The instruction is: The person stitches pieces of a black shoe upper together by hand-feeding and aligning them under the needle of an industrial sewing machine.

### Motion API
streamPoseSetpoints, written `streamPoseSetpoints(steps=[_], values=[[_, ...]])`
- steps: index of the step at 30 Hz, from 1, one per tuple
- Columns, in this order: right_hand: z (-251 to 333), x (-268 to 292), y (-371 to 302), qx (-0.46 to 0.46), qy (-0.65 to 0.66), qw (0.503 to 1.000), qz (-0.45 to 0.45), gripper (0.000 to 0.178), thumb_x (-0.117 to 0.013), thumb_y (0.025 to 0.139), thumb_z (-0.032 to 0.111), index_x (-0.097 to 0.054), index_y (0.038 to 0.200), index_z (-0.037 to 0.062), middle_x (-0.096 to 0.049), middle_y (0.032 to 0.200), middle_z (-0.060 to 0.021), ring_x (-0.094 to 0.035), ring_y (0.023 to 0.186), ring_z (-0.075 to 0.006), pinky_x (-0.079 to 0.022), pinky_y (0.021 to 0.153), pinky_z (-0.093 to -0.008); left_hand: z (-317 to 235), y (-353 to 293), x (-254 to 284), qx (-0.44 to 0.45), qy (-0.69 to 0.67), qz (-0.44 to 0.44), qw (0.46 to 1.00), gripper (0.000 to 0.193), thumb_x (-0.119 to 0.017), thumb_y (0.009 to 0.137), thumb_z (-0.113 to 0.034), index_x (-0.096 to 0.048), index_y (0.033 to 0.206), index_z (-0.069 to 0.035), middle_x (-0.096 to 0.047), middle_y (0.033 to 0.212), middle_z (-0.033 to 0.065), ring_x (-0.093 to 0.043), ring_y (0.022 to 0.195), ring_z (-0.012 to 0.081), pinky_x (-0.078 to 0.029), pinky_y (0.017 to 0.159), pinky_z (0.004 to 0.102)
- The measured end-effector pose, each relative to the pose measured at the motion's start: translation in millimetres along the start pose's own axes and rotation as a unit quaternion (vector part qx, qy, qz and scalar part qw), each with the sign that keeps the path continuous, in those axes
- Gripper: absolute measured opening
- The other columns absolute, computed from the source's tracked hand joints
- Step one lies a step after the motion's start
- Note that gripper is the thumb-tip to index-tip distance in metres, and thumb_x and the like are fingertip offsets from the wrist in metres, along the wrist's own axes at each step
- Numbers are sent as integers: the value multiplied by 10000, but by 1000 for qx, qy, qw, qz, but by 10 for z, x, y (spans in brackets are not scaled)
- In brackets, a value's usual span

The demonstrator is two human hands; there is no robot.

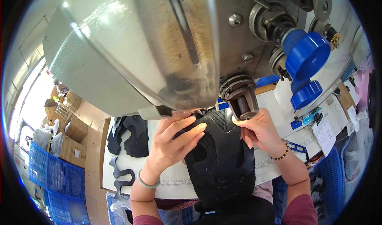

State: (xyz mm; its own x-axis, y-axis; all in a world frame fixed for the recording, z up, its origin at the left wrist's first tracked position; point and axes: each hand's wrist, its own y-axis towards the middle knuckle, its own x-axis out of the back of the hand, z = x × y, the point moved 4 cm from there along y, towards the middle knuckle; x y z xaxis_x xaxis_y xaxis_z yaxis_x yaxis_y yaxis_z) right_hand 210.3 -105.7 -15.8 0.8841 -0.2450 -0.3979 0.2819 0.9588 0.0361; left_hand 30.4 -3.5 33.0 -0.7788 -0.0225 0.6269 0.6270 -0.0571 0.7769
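A black shoe upper (221, 162) with a mesh panel lies under the sewing machine head (131, 45) and reaches down toward my body. My left hand (172, 139) is on its left edge, fingers bent and tips pressed together on the material. At the right edge my right hand (260, 132) pinches the upper, thumb on top and fingers partly tucked beneath. Between my hands, just above the mesh, sits the machine's roller part (242, 105). The needle point is hidden behind the machine head.
Black cut pieces (135, 135) and a grey curvy strip (123, 176) lie left on the white table (169, 181). Blue knobs (306, 53) jut out at upper right. A blue-handled tool (295, 147) and paper sheet (323, 134) are at right. Blue crates (55, 171) stand left.
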Motion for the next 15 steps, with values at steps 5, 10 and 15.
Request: streamPoseSetpoints(steps=[5, 10, 15], values=[[-51, -75, -36, 36, -66, 997, -18, 158, -627, 879, 113, -607, 824, -34, -606, 599, -117, -499, 344, -109, -369, 325, -196, 142, -14, 53, 113, -149, 15, 982, 265, -771, 693, -43, -739, 953, -83, -625, 1020, 63, -629, 946, 245, -517, 802, 340], [-25, -160, -99, 44, -95, 994, -30, 283, -610, 921, 224, -597, 742, 5, -610, 608, -68, -473, 370, -60, -344, 359, -192, 166, -17, 58, 214, -205, 23, 955, 243, -756, 721, -31, -740, 959, -77, -657, 1023, 82, -631, 941, 207, -505, 803, 297], [-5, -212, -71, 63, -100, 993, -30, 260, -633, 902, 200, -598, 755, -12, -606, 582, -93, -488, 353, -87, -356, 327, -199, 227, -113, 69, 321, -243, -33, 915, 205, -739, 755, -15, -738, 956, -55, -660, 1007, 88, -635, 872, 173, -511, 774, 288]])
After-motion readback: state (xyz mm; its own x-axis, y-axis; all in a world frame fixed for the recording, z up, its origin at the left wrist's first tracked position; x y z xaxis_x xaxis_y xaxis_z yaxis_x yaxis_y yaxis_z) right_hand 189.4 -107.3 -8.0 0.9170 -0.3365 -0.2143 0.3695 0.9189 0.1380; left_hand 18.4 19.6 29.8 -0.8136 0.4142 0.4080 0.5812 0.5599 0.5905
